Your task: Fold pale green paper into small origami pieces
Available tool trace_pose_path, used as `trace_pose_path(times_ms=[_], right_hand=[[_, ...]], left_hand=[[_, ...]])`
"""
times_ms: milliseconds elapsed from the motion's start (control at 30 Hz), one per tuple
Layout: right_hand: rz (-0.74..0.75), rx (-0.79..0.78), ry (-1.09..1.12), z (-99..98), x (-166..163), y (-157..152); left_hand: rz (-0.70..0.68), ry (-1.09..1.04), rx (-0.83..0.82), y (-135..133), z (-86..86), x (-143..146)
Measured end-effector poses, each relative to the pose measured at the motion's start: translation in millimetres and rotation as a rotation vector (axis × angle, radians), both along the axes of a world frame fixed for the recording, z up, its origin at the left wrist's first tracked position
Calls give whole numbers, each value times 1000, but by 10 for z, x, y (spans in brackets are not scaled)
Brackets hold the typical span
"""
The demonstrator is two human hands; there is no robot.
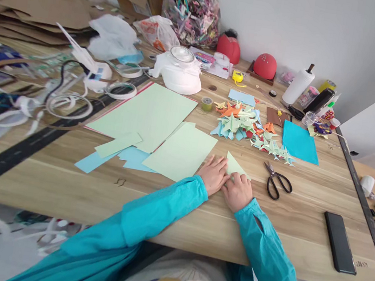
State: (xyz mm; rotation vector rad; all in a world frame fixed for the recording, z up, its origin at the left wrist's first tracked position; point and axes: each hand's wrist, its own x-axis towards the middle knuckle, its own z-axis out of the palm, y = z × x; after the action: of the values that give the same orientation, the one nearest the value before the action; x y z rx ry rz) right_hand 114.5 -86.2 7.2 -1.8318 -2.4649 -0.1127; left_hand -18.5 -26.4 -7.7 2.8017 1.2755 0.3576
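Observation:
A pale green folded paper [234, 163], triangular where it shows, lies flat on the wooden table between my hands. My left hand [213, 174] rests flat at its left edge, fingers stretched forward and the thumb side against my other hand. Over the paper's lower part, my right hand [238, 191] presses down with bent fingers, hiding that part. Left of my hands is a larger pale green sheet [182, 151]. Black-handled scissors [276, 181] lie half open to the right. Beyond the hands sits a heap of folded paper stars [237, 123] in green, blue and orange.
A large green sheet [145, 113] and blue strips [94, 162] lie left. At right are a bright blue square [300, 142] and a black phone [340, 243]. A white covered bowl-like object [178, 71] stands behind; cables and tape rolls [120, 90] clutter the left.

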Motion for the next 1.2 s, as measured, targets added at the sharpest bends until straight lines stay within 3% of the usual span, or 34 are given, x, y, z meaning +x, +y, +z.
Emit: trace_pose_path(times_ms=[233, 533, 833, 1000, 1067, 1200], right_hand=[[-28, 16, 0, 12, -3, -6], [-53, 20, 0, -43, 10, -22], [-72, -42, -31, 28, -19, -30], [-98, -75, -27, 64, -38, -59], [-102, -94, -14, 88, -37, -52], [-114, -165, 20, 185, -25, 36]], left_hand=[[8, 92, -27, 55, 44, 95], [46, 39, -43, 152, -15, 106], [6, -28, -52, 333, 18, 55], [-14, -157, -100, 540, -57, -2], [58, -228, -115, 601, -103, -36], [33, -195, -100, 645, -175, -62]])
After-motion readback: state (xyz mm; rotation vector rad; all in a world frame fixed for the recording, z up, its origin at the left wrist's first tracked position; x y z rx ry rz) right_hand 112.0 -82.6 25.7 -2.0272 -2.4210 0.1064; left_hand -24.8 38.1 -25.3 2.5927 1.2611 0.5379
